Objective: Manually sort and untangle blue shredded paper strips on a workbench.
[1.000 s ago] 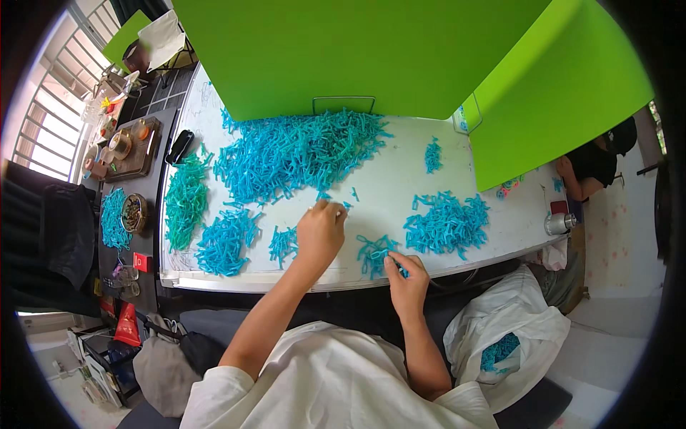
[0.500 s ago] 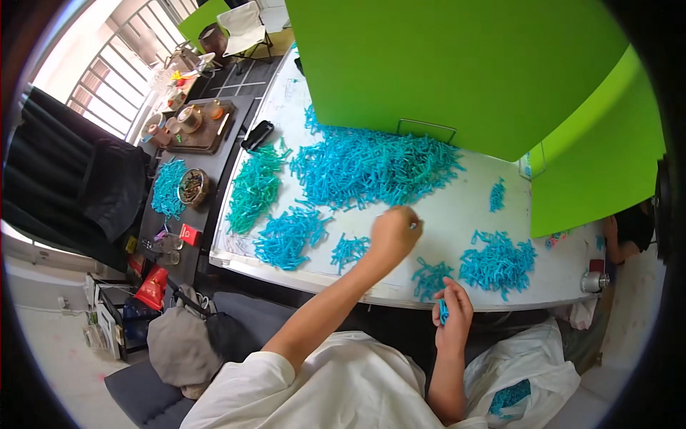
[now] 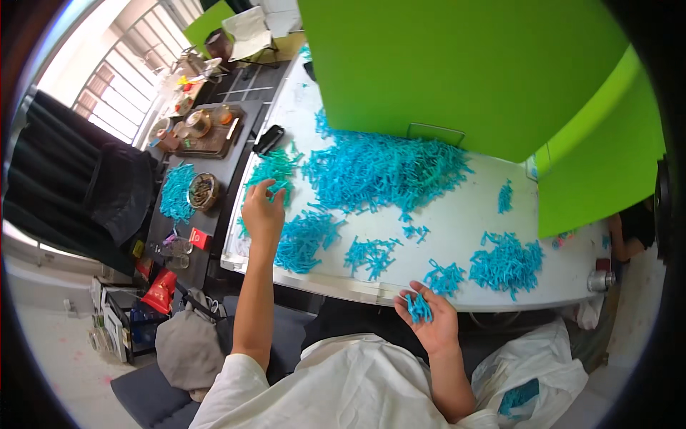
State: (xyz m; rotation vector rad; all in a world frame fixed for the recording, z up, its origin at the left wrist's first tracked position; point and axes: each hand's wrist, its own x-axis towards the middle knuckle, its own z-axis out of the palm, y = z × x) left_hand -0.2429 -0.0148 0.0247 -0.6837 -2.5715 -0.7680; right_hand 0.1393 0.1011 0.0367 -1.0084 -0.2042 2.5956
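My left hand (image 3: 263,216) is over a pile of small green plastic pieces (image 3: 274,166) at the left of the white table (image 3: 343,286). Its fingers are bent but apart, and nothing shows between them. With the palm turned up at the front edge, my right hand (image 3: 437,325) cups a few small blue plastic pieces (image 3: 418,307) in its fingers. A large blue-green heap (image 3: 379,171) lies in the middle. Smaller blue clusters include one (image 3: 304,243) near my left wrist, one (image 3: 371,256) in front, and two (image 3: 444,279) (image 3: 506,264) beyond my right hand.
Tall green panels (image 3: 443,71) stand at the back and right. A dark side table (image 3: 236,136) at the left carries a tea tray (image 3: 207,146) and a bowl (image 3: 203,191). A white plastic bag (image 3: 550,357) sits low at the right. Another person's arm (image 3: 625,247) shows at the far right.
My left hand has swung left from the table's middle to the green pile, its fist now loosened. A few blue pieces lie below the big heap. My right hand has turned its palm up and spread.
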